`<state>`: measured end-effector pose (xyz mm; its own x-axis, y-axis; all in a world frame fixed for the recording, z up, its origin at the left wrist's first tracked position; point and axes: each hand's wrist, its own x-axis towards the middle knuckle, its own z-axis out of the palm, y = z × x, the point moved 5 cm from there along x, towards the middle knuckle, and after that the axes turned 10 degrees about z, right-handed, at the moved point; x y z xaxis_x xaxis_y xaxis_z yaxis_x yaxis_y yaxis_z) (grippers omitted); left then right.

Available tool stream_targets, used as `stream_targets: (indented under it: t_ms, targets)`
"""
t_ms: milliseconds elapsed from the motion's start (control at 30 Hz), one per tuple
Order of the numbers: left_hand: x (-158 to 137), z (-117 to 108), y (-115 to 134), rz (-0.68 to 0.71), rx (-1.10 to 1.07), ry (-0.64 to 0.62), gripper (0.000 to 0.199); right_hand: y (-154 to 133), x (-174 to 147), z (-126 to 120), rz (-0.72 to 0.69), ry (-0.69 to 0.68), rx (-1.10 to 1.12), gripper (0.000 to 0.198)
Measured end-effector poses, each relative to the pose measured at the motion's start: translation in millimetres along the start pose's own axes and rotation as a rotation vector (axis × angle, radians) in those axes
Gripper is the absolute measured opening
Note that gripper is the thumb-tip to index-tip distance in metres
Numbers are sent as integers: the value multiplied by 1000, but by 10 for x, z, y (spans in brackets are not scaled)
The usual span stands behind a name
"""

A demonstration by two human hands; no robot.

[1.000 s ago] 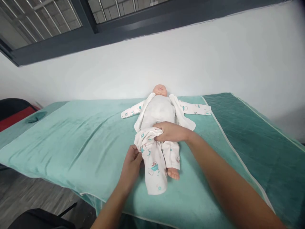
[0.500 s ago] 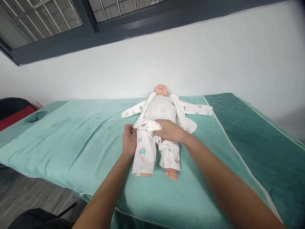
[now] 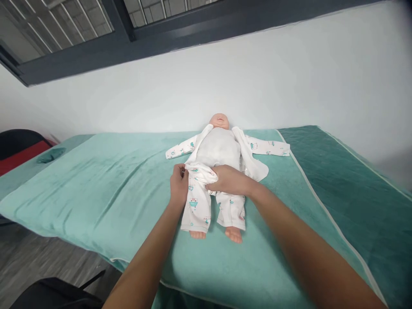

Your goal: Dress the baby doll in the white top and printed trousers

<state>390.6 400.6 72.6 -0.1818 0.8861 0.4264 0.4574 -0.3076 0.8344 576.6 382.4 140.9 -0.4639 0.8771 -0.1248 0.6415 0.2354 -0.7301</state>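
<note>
A baby doll (image 3: 219, 121) lies on its back, head toward the wall and feet toward me. Its patterned white jacket (image 3: 259, 168) hangs open, sleeves spread to both sides, over a pale cloth torso. White printed baby trousers (image 3: 197, 210) cover both legs, with bare toes showing at the cuffs. My left hand (image 3: 179, 182) pinches the trousers' waistband at the doll's hip on the left. Bunched trouser fabric at the middle of the waist is gripped by my right hand (image 3: 227, 179), whose fingertips are partly hidden in the cloth.
A light green sheet (image 3: 128, 171) with a pale edging covers the bed, and a darker green cover (image 3: 347, 184) lies at the right. Behind stand a white wall (image 3: 273, 77) and a dark window frame (image 3: 180, 32). Black chairs are at the left, one with red (image 3: 22, 155).
My left hand has drawn the waistband slightly up the doll's hip. The near-left cuff has ridden up, so more of that foot shows. My right hand keeps its grip.
</note>
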Motion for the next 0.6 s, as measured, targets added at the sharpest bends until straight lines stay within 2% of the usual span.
stream_targets:
  t_ms: [233, 467, 600]
  targets:
    - [-45, -45, 102, 29, -3, 72, 16, 104, 50, 3, 41, 56, 206, 16]
    - [-66, -73, 161, 25, 93, 102, 12, 172, 92, -5, 148, 181, 182, 9]
    - [-25, -53, 144, 41, 120, 93, 11, 199, 112, 1, 178, 205, 184, 8]
